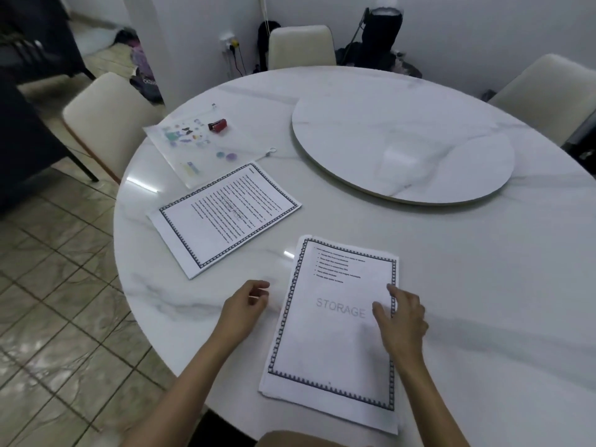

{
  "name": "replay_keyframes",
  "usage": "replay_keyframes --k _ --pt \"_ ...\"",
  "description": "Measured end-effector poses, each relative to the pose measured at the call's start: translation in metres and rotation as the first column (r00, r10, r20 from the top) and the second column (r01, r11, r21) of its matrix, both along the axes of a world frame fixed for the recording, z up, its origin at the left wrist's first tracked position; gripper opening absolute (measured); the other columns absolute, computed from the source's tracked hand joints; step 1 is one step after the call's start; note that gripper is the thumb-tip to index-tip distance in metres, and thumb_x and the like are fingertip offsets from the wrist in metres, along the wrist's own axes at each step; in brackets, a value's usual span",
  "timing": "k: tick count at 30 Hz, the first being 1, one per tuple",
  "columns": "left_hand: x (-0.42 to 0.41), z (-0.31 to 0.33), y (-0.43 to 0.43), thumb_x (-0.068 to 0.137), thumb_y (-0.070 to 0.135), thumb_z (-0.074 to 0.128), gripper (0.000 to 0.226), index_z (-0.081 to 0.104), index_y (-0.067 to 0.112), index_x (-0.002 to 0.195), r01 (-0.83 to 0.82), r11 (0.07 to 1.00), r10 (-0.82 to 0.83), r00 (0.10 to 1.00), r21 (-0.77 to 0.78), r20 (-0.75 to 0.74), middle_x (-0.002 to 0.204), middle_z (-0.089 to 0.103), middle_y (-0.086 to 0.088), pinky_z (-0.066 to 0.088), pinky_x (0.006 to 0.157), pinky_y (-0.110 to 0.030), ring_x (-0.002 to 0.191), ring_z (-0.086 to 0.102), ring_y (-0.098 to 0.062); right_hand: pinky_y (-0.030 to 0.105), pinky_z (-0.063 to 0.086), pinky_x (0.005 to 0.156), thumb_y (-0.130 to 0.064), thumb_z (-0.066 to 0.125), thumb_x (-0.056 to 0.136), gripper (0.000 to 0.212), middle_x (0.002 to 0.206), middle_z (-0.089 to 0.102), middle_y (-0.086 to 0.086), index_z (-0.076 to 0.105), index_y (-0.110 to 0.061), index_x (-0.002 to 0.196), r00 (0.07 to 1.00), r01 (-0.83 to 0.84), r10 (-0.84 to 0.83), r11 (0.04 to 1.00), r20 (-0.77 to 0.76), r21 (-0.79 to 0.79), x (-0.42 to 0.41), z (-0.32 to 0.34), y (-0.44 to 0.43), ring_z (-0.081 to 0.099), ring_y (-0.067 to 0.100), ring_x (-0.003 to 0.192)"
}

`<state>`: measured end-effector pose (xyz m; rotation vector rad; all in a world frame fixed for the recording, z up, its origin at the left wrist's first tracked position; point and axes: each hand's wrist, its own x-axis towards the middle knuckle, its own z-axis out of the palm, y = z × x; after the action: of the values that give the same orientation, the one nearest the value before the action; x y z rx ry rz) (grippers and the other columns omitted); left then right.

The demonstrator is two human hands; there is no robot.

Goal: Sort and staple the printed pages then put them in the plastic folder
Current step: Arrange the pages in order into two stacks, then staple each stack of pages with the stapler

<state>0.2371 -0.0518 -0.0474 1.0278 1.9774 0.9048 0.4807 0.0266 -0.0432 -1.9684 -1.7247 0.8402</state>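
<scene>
- Fingers point(394, 293) of the right hand point(404, 324) lie relaxed and slightly apart. Their tips rest on the right side of the near stack of pages point(329, 343), and they clamp nothing.
- Beside that stack's left edge, the left hand point(245, 312) sits low over the white marble table point(483, 285). Its fingers are loosely curled toward the thumb and hold nothing.
- That near stack lies flat at the table's near edge, straight in front of the person, long side running away. Its top sheet has a patterned border, a few bulleted lines at the far end and a pale "STORAGE" watermark across the middle. Lower sheets stick out unevenly along the left and near edges.
- Farther off to the left, apart from it, a second stack of pages point(225, 217) lies at a slant. Its top sheet is filled with text inside the same border.
- Beyond that lies the plastic folder point(180, 156), clear with small coloured pictures, flat near the table's left rim. Its near edge meets the second stack, though I cannot tell whether they overlap.
- On the far part of the folder sits a small red stapler point(217, 125).
- To the right, well apart from the papers, a round turntable point(403, 146) rests on the table.
- Three pale chairs stand around the table: a left chair point(100, 114), a far chair point(301, 46) and a right chair point(548, 88).
</scene>
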Motion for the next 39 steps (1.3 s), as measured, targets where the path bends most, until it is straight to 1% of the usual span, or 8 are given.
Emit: replay_keyframes --k 4,7,12,16,23,28,34,39 --pt "-0.026 0.005 0.011 0.092 0.011 0.051 0.022 0.058 0.017 0.113 0.024 0.998 -0.021 0.998 0.063 -0.055 0.101 0.063 0.003 0.042 0.066 -0.008 0.085 0.054 0.002 0.039 0.025 0.103 -0.017 0.059 0.09 0.042 0.133 0.045 0.012 0.051 -0.013 0.13 0.999 -0.033 0.035 0.999 -0.04 0.037 -0.029 0.007 0.008 0.038 0.028 0.125" --pt "-0.06 0.011 0.027 0.09 0.005 0.052 0.025 0.059 0.014 0.113 0.047 0.992 -0.04 0.997 0.116 -0.064 0.1 0.063 0.002 0.039 0.068 0.0 0.086 0.055 0.0 0.041 0.027 0.105 -0.014 0.06 0.089 0.037 0.127 0.049 0.011 0.055 -0.013 0.126 0.996 -0.001 0.009 0.996 -0.094 0.085 -0.063 0.012 0.011 0.043 0.027 0.121" --pt "-0.138 0.021 0.049 0.091 0.006 0.052 0.024 0.059 0.014 0.113 0.103 0.985 -0.089 0.99 0.138 -0.106 0.104 0.062 0.003 0.044 0.085 -0.021 0.098 0.057 -0.01 0.037 0.025 0.106 -0.015 0.059 0.089 0.036 0.126 0.049 0.008 0.055 -0.013 0.125 0.989 0.056 -0.046 0.996 -0.14 0.066 -0.137 0.018 0.006 0.042 0.024 0.122" --pt "-0.205 0.018 0.066 0.089 0.004 0.052 0.028 0.058 0.01 0.116 0.116 0.986 -0.093 0.979 0.117 -0.184 0.109 0.062 -0.003 0.04 0.086 -0.024 0.1 0.054 -0.014 0.04 0.03 0.108 -0.014 0.06 0.088 0.037 0.125 0.049 0.008 0.055 -0.013 0.125 0.981 0.07 -0.061 0.997 -0.187 0.045 -0.195 0.015 0.003 0.043 0.023 0.12" --pt "-0.285 -0.003 0.098 0.087 0.014 0.058 0.046 0.047 0.007 0.131 0.069 0.99 -0.106 0.941 -0.127 -0.321 0.13 0.048 -0.021 0.035 0.101 -0.04 0.121 0.044 -0.036 0.02 0.038 0.084 -0.016 0.057 0.09 0.039 0.126 0.05 0.006 0.051 -0.01 0.128 0.961 0.043 -0.067 0.995 -0.27 -0.094 -0.266 0.008 -0.001 0.051 0.012 0.102" --pt "-0.307 -0.002 0.12 0.091 0.026 0.053 0.05 0.042 0.013 0.137 0.066 0.958 -0.169 0.915 -0.277 -0.367 0.138 0.042 -0.015 0.031 0.104 -0.044 0.128 0.036 -0.035 0.036 0.046 0.092 -0.018 0.057 0.09 0.038 0.114 0.056 0.016 0.05 -0.001 0.124 0.942 0.099 -0.154 0.976 -0.298 -0.192 -0.291 0.002 -0.004 0.055 0.025 0.101" --pt "-0.319 -0.001 0.136 0.091 0.028 0.052 0.051 0.04 0.009 0.136 0.16 0.913 -0.295 0.894 -0.374 -0.338 0.138 0.039 -0.018 0.03 0.106 -0.042 0.129 0.034 -0.035 0.039 0.042 0.103 -0.023 0.053 0.094 0.046 0.126 0.053 0.008 0.043 -0.005 0.135 0.881 0.186 -0.271 0.952 -0.387 -0.243 -0.301 -0.001 -0.001 0.052 0.022 0.118" --pt "-0.32 0.002 0.145 0.092 0.031 0.049 0.047 0.043 0.005 0.132 0.245 0.863 -0.393 0.875 -0.441 -0.284 0.134 0.043 -0.02 0.031 0.104 -0.037 0.127 0.036 -0.035 0.045 0.046 0.099 -0.02 0.052 0.095 0.029 0.092 0.06 0.005 0.056 0.0 0.116 0.8 0.257 -0.363 0.927 -0.477 -0.274 -0.308 -0.005 0.008 0.059 0.026 0.099"
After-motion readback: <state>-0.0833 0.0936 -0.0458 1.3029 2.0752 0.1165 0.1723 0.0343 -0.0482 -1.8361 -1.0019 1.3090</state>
